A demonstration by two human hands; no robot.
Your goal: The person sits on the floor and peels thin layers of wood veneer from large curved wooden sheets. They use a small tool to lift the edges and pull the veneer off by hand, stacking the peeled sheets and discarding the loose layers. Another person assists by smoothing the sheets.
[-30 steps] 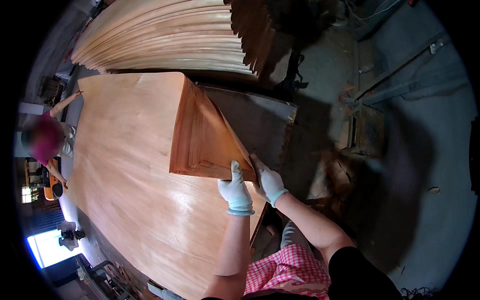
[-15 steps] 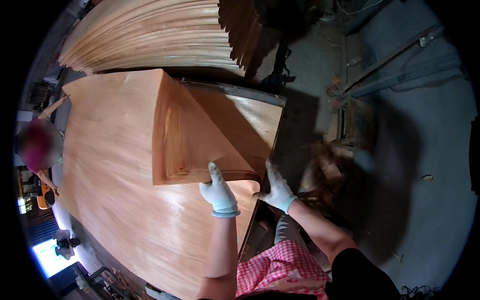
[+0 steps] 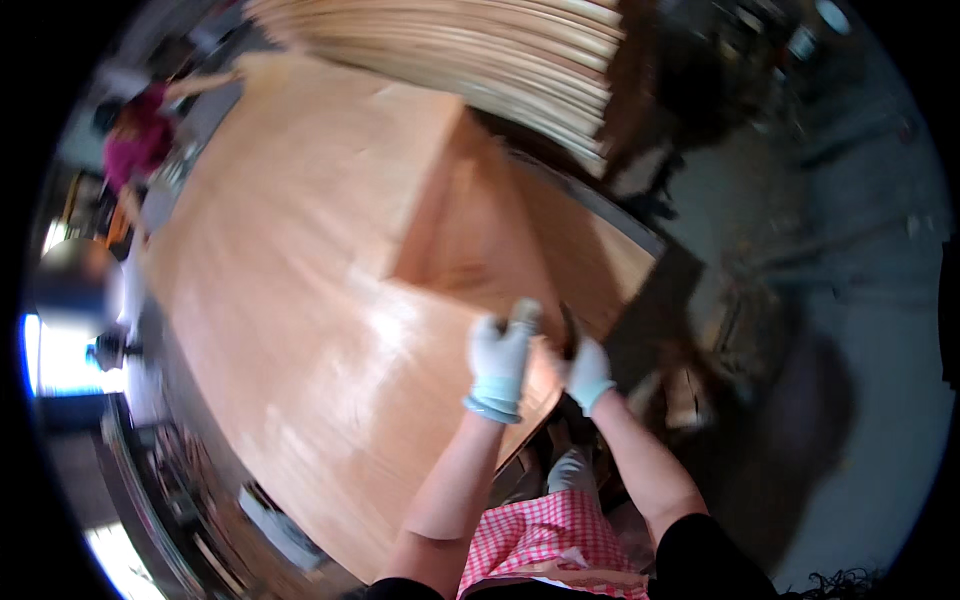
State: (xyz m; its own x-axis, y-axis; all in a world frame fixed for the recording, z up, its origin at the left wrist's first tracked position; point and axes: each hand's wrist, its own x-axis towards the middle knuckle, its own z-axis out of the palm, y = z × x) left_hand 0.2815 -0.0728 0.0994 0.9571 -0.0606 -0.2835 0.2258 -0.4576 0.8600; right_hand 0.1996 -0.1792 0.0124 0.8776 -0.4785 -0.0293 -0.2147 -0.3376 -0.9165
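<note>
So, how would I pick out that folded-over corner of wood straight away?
Start with the broad, pale wood sheet filling the middle of the picture. Move to its right part, just above the white-gloved left hand, where the folded-over corner lies. It is roughly triangular and reddish brown, clearly darker than the pale surface to its left.

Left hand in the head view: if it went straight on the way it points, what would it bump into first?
Probably the folded-back wood sheets just ahead of the left hand; blur hides any gap.
</note>
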